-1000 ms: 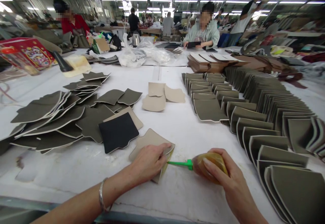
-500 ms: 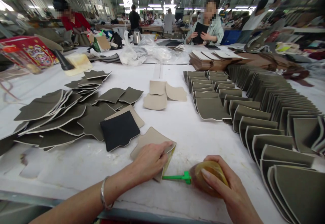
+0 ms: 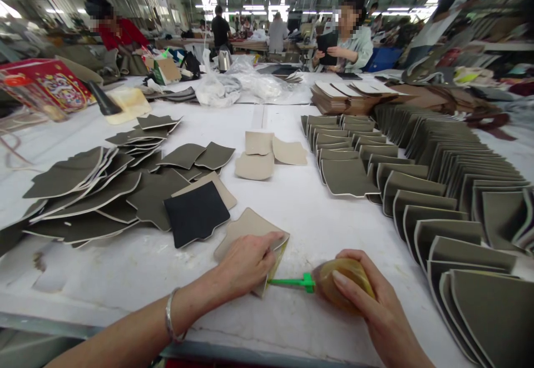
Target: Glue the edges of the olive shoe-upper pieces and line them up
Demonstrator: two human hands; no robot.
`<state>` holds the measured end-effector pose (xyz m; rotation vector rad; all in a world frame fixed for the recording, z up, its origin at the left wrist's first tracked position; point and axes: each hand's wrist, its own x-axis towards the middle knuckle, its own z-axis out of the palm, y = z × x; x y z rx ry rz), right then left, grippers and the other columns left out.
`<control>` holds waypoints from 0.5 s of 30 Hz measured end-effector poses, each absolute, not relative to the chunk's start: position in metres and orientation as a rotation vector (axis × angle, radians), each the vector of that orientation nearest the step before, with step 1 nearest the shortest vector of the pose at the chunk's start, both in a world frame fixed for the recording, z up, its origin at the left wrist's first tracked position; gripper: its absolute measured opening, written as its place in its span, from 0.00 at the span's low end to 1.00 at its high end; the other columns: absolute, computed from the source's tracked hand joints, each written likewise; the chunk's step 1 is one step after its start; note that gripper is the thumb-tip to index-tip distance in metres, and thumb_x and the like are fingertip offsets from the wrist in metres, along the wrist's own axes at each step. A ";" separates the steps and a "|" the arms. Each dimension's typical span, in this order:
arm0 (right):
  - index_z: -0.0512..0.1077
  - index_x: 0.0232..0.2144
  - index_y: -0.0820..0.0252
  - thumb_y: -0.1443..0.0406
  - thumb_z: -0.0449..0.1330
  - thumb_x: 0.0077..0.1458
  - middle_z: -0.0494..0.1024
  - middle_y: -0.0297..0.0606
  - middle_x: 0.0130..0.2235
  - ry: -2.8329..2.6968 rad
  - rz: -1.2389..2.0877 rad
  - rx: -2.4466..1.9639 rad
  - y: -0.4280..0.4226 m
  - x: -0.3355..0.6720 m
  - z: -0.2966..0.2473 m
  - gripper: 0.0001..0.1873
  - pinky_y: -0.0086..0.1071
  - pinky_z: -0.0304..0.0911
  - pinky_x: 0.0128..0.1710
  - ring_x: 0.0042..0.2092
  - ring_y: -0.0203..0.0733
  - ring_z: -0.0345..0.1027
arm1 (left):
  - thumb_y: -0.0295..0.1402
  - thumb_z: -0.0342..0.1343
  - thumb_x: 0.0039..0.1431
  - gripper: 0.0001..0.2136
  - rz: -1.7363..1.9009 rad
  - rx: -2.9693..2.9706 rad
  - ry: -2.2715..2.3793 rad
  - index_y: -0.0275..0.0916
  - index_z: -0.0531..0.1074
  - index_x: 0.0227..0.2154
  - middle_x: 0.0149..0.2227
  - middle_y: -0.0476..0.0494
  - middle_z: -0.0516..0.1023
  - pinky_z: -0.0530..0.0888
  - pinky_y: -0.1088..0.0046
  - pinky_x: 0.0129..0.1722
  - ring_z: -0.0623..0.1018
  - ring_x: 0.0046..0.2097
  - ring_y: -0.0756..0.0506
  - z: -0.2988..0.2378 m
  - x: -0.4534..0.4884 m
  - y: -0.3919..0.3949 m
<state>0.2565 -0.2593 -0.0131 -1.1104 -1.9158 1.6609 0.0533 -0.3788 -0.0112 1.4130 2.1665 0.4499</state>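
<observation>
My left hand presses a beige leather piece to the table, index finger stretched along its right corner and the other fingers curled. A yellowish strip shows along the piece's right edge. In my right hand is a soft amber glue bottle, lying on its side. Its thin green nozzle points left, the tip touching or very near the piece's lower edge. A black piece lies just left of my left hand, partly over another beige piece.
Olive pieces are heaped at left. Long rows of olive pieces fan out at right. Small beige pieces lie mid-table. Behind are a clear plastic bag, brown stacks, and a co-worker holding a dark piece.
The nozzle tip has risen slightly along the edge of the beige piece as my right hand shifted a little. My left hand stays put. The co-worker has turned the dark piece.
</observation>
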 end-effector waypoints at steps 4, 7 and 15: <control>0.64 0.38 0.53 0.48 0.60 0.51 0.72 0.30 0.29 -1.924 1.716 -1.068 -0.266 0.256 -0.012 0.19 0.32 0.58 0.31 0.32 0.44 0.65 | 0.31 0.42 0.60 0.22 0.445 1.419 2.160 0.47 0.65 0.57 0.38 0.44 0.80 0.70 0.68 0.40 0.79 0.40 0.41 -0.010 0.053 -0.378; 0.64 0.38 0.52 0.48 0.59 0.51 0.72 0.30 0.30 -1.978 1.631 -1.090 -0.261 0.256 -0.014 0.19 0.32 0.58 0.31 0.32 0.44 0.66 | 0.31 0.42 0.60 0.22 0.446 1.424 2.165 0.48 0.65 0.57 0.37 0.45 0.80 0.70 0.68 0.39 0.79 0.39 0.41 -0.011 0.053 -0.378; 0.65 0.39 0.52 0.49 0.60 0.51 0.72 0.29 0.30 -1.991 1.369 -1.132 -0.243 0.254 -0.018 0.19 0.32 0.59 0.34 0.32 0.43 0.66 | 0.31 0.41 0.60 0.22 0.433 1.408 2.147 0.48 0.65 0.57 0.39 0.45 0.81 0.71 0.68 0.41 0.79 0.41 0.41 -0.011 0.053 -0.377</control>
